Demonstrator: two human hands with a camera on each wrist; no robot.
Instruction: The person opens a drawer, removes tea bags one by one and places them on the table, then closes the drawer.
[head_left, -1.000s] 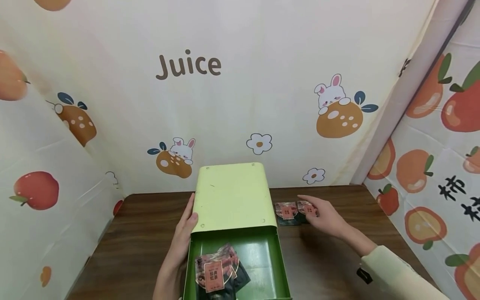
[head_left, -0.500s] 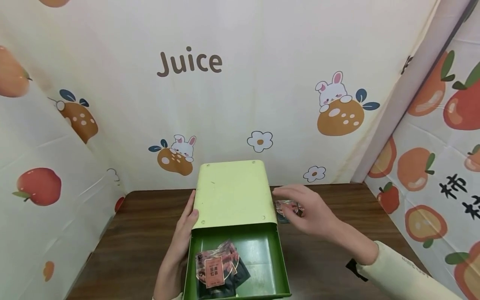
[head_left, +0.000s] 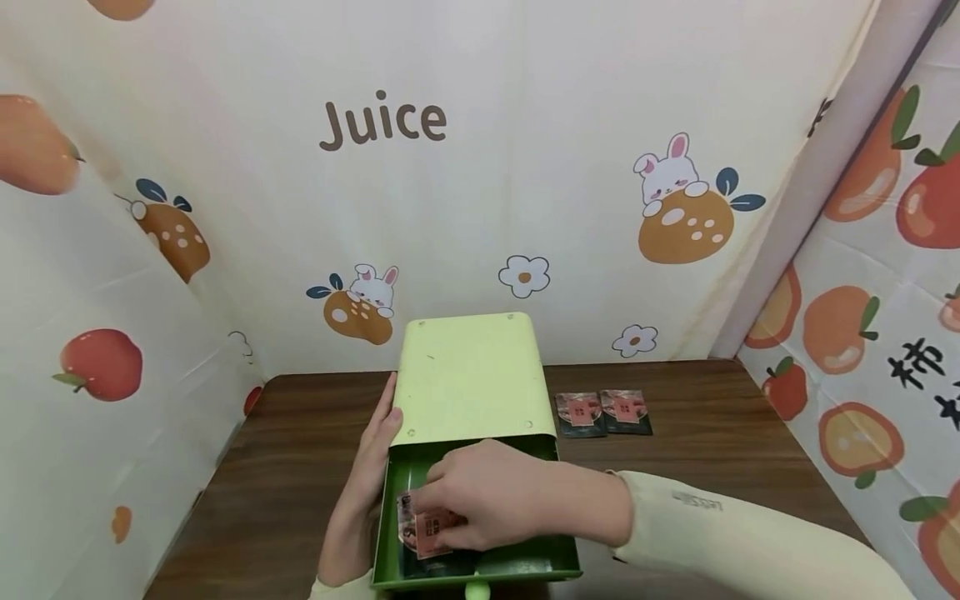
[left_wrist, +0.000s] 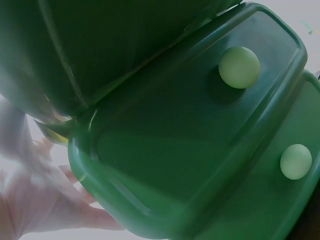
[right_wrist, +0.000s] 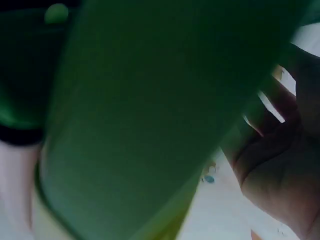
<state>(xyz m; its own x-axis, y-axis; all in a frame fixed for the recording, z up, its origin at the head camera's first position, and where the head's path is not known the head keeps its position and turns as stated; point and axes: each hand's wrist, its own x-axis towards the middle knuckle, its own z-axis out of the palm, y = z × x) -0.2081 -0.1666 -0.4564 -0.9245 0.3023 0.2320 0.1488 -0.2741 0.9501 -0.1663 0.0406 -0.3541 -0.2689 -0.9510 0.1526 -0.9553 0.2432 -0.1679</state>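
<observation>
A pale-green box stands on the table with its dark-green upper drawer pulled out. My left hand rests along the box's left side, its thumb near the top edge. Inside the drawer, my right hand is over a small dark tea packet with a pink label, its thumb and fingers apart at the label; its grip on the packet is not plain. A second packet seen earlier there is hidden under the hand. In the left wrist view, a round knob shows on the drawer front.
Two similar packets, a left one and a right one, lie flat on the wooden table right of the box. A lower drawer with its own knob shows in the left wrist view. A printed curtain hangs behind.
My right hand has moved left and nearer, from the packets on the table into the drawer. Both table packets now show in full. My left hand stays at the box's side.
</observation>
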